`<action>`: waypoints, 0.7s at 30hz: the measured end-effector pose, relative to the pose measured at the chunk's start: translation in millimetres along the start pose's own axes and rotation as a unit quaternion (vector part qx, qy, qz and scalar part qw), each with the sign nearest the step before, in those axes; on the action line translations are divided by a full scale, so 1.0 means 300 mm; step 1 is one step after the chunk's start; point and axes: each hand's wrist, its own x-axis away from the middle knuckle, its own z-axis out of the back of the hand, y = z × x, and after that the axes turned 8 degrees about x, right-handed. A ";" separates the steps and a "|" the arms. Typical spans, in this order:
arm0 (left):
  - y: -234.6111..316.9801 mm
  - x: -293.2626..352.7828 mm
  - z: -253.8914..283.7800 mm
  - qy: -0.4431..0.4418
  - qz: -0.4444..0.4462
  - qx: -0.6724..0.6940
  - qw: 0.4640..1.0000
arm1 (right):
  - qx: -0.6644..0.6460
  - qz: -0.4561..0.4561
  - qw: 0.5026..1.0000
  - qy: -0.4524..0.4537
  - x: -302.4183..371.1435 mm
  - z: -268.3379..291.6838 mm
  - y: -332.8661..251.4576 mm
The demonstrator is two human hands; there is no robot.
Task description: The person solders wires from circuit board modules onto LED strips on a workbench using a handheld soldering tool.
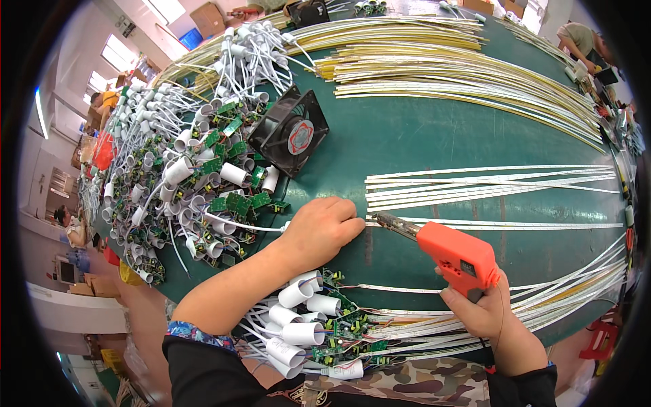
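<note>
Left hand point(322, 227): lying knuckles up on the worktop point(407, 136), its grip curled shut, fingertips pressing down at the near end of a thin white LED strip point(495, 224); what sits under the fingers is hidden.
Right hand point(485, 308): wrapping its grip closed around the handle of an orange soldering gun point(456, 254), thumb lying along the side.
Soldering gun: pointing left, its dark metal tip point(386, 220) sitting at the strip's end, just beside the left fingertips.
LED strip: lying flat across the worktop, running from the left hand out to the right.
More strips point(488, 182): lying in loose bundles beyond and nearer than that one; yellow ones point(441, 68) fanning across the far side.
Driver boards with white tubes point(190, 183): heaping up at the left; a smaller heap point(312, 332) lying under the left forearm.
Black fan point(288, 132): resting tilted against the left heap.
Worktop: showing dark green.
Room: showing windows and cardboard boxes at far left, another person point(580, 41) bending at the far right.
</note>
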 end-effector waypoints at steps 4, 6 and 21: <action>-0.003 0.000 0.000 0.004 -0.001 0.002 1.000 | -0.006 0.018 1.000 0.010 -0.006 -0.002 0.001; -0.004 -0.002 0.001 0.003 -0.005 0.002 1.000 | -0.018 0.014 1.000 0.008 -0.007 0.002 -0.006; 0.029 0.039 0.093 -0.084 0.130 -0.011 0.988 | 0.016 0.065 0.998 0.015 0.004 0.056 -0.015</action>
